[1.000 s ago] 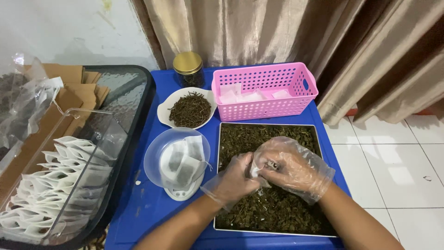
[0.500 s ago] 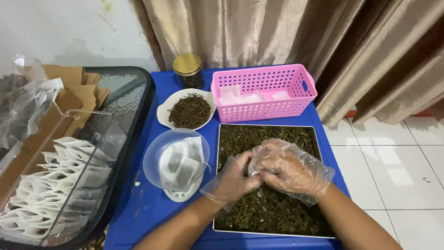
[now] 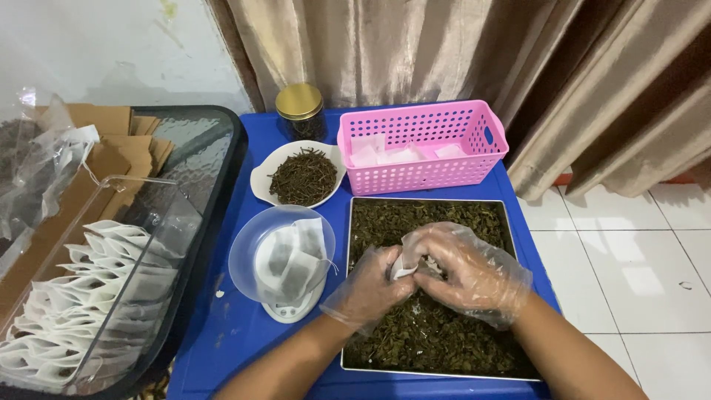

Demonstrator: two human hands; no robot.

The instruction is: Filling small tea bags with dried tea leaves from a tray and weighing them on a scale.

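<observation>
A low blue plastic table (image 3: 244, 333) on a white tiled floor (image 3: 629, 274).

On it stand a metal tray of dried green leaves (image 3: 437, 215), a pink slotted plastic basket (image 3: 422, 152), a white dish of dark twigs (image 3: 302, 176), a gold-lidded glass jar (image 3: 300, 111) and a small white scale carrying a clear bowl (image 3: 281, 259).

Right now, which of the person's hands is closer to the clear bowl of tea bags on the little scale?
The left hand: it hovers over the tray's left side, just right of the clear bowl. The right hand sits farther right.
</observation>
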